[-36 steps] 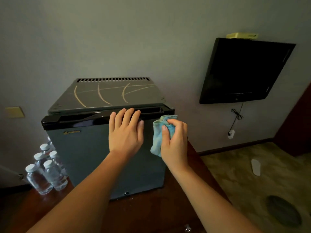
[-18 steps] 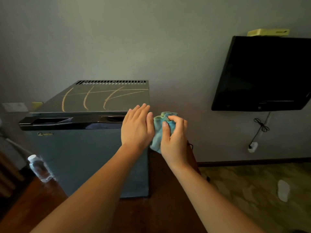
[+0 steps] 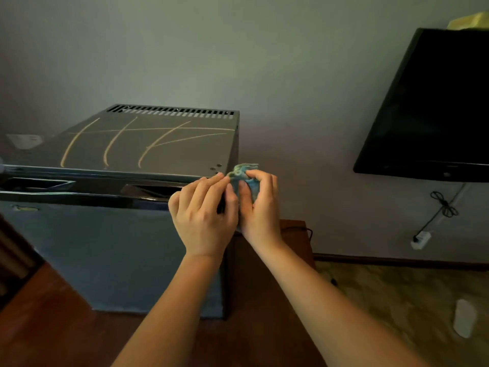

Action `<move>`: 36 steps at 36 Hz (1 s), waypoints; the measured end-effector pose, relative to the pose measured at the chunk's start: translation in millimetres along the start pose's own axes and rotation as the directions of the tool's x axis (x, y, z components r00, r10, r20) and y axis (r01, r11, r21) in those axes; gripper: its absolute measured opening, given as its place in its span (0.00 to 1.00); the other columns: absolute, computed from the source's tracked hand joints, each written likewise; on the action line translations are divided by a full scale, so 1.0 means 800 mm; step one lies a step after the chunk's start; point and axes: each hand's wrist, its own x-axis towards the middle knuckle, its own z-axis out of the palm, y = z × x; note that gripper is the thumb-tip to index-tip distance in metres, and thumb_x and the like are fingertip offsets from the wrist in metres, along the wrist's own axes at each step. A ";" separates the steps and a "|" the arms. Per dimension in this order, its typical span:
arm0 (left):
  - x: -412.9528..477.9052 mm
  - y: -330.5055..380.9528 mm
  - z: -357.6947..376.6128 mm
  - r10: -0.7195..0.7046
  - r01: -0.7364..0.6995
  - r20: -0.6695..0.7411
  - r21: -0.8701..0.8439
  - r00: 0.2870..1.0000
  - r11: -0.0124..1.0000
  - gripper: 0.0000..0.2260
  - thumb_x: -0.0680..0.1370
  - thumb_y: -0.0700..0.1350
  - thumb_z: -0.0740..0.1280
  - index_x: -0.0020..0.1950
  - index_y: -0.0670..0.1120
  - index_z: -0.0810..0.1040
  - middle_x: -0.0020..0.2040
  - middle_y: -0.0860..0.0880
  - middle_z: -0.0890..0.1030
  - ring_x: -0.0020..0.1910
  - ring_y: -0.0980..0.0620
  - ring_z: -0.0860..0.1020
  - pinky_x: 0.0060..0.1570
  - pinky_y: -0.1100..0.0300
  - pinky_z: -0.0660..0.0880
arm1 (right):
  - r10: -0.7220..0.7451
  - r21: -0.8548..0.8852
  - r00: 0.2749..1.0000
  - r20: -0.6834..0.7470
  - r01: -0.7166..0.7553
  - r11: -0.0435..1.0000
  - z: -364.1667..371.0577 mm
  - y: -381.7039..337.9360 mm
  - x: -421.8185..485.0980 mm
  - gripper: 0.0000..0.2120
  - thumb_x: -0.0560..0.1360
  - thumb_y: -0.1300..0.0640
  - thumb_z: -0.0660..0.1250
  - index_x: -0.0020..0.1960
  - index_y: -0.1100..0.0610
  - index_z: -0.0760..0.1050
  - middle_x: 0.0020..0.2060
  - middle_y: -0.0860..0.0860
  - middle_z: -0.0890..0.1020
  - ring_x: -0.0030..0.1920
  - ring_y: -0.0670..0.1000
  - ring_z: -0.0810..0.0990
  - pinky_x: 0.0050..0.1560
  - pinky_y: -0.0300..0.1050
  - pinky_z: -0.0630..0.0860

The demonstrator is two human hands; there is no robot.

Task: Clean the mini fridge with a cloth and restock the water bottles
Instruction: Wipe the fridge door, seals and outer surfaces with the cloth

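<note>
**Left hand joins the right on the cloth**

Your left hand [image 3: 203, 218] has come off the flat press it had on the door's upper edge half a second ago. It now curls in beside your right hand [image 3: 262, 207], and the two touch.

From the head camera, both hands grip the blue-green cloth [image 3: 246, 173]. The right hand's fingers wrap over the bunched wad with the thumb pressed into it. The left hand's forefinger and thumb pinch its left edge. You hold the cloth in the air, just beside the top right front corner of the mini fridge [image 3: 105, 247]. It is above the strip of counter [image 3: 53, 335] between the fridge's right side and the counter's right edge.

The fridge stands toward the counter's back with its door closed and a glossy black handle strip [image 3: 92, 190] across the door's top. Three curved tan streaks [image 3: 71, 147] cross its dark top, with thinner straight lines over them. A row of vent slots [image 3: 174, 111] runs along its back edge.

Right of the counter, a black television [image 3: 436, 102] hangs on the wall with a yellow object [image 3: 468, 21] on its top edge. A knotted cable [image 3: 444, 207] drops below it to a white plug [image 3: 420, 239] near the skirting. A pale flat object [image 3: 464, 321] lies on the patterned carpet [image 3: 397, 300].
</note>
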 end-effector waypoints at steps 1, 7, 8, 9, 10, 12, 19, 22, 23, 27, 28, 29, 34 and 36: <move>0.000 0.000 0.000 0.004 -0.004 -0.003 0.012 1.000 1.000 0.07 0.80 0.46 0.69 0.48 0.48 0.87 0.51 0.54 0.86 0.49 0.50 0.84 0.51 0.50 0.73 | -0.007 0.015 1.000 0.011 0.006 1.000 0.002 0.002 0.001 0.09 0.82 0.57 0.66 0.61 0.57 0.73 0.57 0.50 0.73 0.56 0.42 0.75 0.56 0.32 0.73; 0.001 0.001 -0.002 -0.006 0.005 0.019 0.047 1.000 0.999 0.05 0.79 0.47 0.72 0.50 0.48 0.87 0.52 0.53 0.86 0.51 0.50 0.84 0.52 0.48 0.74 | -0.047 0.065 0.998 0.042 0.044 0.997 0.005 0.019 0.004 0.08 0.81 0.60 0.66 0.60 0.56 0.72 0.56 0.51 0.74 0.58 0.40 0.75 0.58 0.35 0.74; 0.001 0.001 -0.002 -0.004 0.003 0.022 0.052 1.000 0.999 0.05 0.79 0.48 0.72 0.50 0.47 0.87 0.52 0.53 0.86 0.51 0.50 0.84 0.53 0.49 0.74 | -0.056 0.073 0.997 0.049 0.053 0.996 0.005 0.022 0.005 0.09 0.81 0.60 0.66 0.60 0.55 0.72 0.56 0.51 0.74 0.58 0.42 0.75 0.59 0.38 0.74; 0.001 0.001 -0.002 -0.005 0.004 0.025 0.057 1.000 0.998 0.05 0.79 0.48 0.73 0.50 0.47 0.87 0.53 0.53 0.86 0.51 0.50 0.84 0.53 0.49 0.74 | -0.063 0.079 0.996 0.058 0.059 0.995 0.005 0.025 0.005 0.09 0.81 0.59 0.66 0.60 0.55 0.72 0.56 0.51 0.74 0.58 0.43 0.76 0.59 0.39 0.75; 0.000 0.002 -0.002 -0.007 0.005 0.027 0.064 1.000 0.998 0.05 0.79 0.48 0.73 0.51 0.47 0.87 0.53 0.53 0.86 0.51 0.50 0.84 0.54 0.50 0.74 | -0.067 0.085 0.996 0.067 0.061 0.994 0.005 0.028 0.006 0.09 0.81 0.59 0.66 0.60 0.55 0.72 0.56 0.52 0.75 0.58 0.44 0.76 0.59 0.39 0.75; -0.001 0.003 -0.002 -0.010 0.007 0.030 0.080 1.000 0.997 0.06 0.79 0.48 0.73 0.51 0.47 0.87 0.53 0.53 0.86 0.51 0.50 0.84 0.55 0.51 0.73 | -0.072 0.100 0.994 0.083 0.063 0.993 0.004 0.034 0.007 0.09 0.81 0.60 0.66 0.60 0.54 0.72 0.56 0.52 0.75 0.58 0.45 0.76 0.59 0.40 0.75; -0.001 0.008 0.001 -0.027 0.023 0.035 0.119 0.999 0.993 0.05 0.79 0.46 0.73 0.52 0.46 0.86 0.53 0.53 0.86 0.51 0.51 0.82 0.58 0.55 0.70 | -0.076 0.176 0.986 0.151 0.048 0.983 0.001 0.049 0.015 0.08 0.81 0.59 0.66 0.59 0.54 0.73 0.56 0.50 0.75 0.59 0.41 0.74 0.59 0.31 0.70; -0.001 0.012 0.004 -0.056 0.056 -0.002 0.116 0.998 0.992 0.04 0.78 0.45 0.74 0.50 0.46 0.86 0.51 0.53 0.85 0.49 0.52 0.82 0.56 0.53 0.71 | -0.082 0.237 0.978 0.193 0.034 0.971 -0.005 0.056 0.020 0.07 0.82 0.56 0.65 0.59 0.53 0.72 0.56 0.49 0.74 0.58 0.42 0.74 0.60 0.33 0.71; -0.001 0.013 0.004 -0.064 0.065 -0.015 0.119 0.998 0.991 0.03 0.78 0.45 0.74 0.49 0.46 0.86 0.51 0.53 0.86 0.49 0.52 0.82 0.55 0.52 0.71 | -0.090 0.256 0.974 0.210 0.034 0.966 -0.007 0.058 0.021 0.07 0.82 0.56 0.64 0.59 0.54 0.73 0.57 0.49 0.73 0.58 0.42 0.75 0.60 0.34 0.71; 0.000 0.015 0.004 -0.069 0.071 -0.024 0.138 0.997 0.988 0.03 0.78 0.45 0.75 0.49 0.47 0.86 0.50 0.54 0.85 0.48 0.54 0.82 0.54 0.54 0.71 | -0.106 0.303 0.961 0.255 0.025 0.953 -0.013 0.060 0.029 0.08 0.81 0.59 0.65 0.59 0.58 0.74 0.57 0.52 0.74 0.58 0.42 0.74 0.60 0.32 0.70; 0.000 0.015 0.004 -0.070 0.073 -0.024 0.143 0.997 0.987 0.03 0.77 0.45 0.75 0.49 0.47 0.86 0.51 0.55 0.85 0.48 0.55 0.81 0.55 0.55 0.71 | -0.103 0.316 0.958 0.266 0.015 0.949 -0.014 0.058 0.031 0.08 0.81 0.59 0.65 0.60 0.58 0.74 0.57 0.52 0.74 0.58 0.41 0.74 0.60 0.32 0.70; 0.000 0.016 0.004 -0.072 0.075 -0.026 0.149 0.997 0.986 0.03 0.77 0.45 0.75 0.50 0.47 0.86 0.51 0.55 0.85 0.48 0.55 0.81 0.55 0.55 0.71 | -0.105 0.329 0.956 0.274 0.010 0.944 -0.015 0.057 0.032 0.08 0.82 0.59 0.65 0.60 0.58 0.74 0.57 0.52 0.74 0.58 0.40 0.74 0.60 0.31 0.69; -0.001 0.019 0.002 -0.095 0.097 -0.020 0.185 0.995 0.978 0.04 0.78 0.46 0.75 0.51 0.47 0.86 0.52 0.55 0.84 0.49 0.54 0.81 0.57 0.55 0.72 | -0.124 0.345 0.937 0.326 0.004 0.939 -0.016 0.047 0.033 0.08 0.81 0.59 0.66 0.59 0.58 0.74 0.56 0.51 0.74 0.57 0.38 0.73 0.59 0.28 0.68; -0.001 0.019 0.001 -0.099 0.099 -0.011 0.193 0.995 0.976 0.05 0.78 0.47 0.75 0.51 0.47 0.86 0.53 0.54 0.85 0.49 0.54 0.81 0.58 0.57 0.71 | -0.111 0.344 0.925 0.364 -0.023 0.939 -0.015 0.042 0.033 0.08 0.82 0.59 0.65 0.60 0.58 0.74 0.57 0.51 0.74 0.57 0.44 0.75 0.60 0.30 0.69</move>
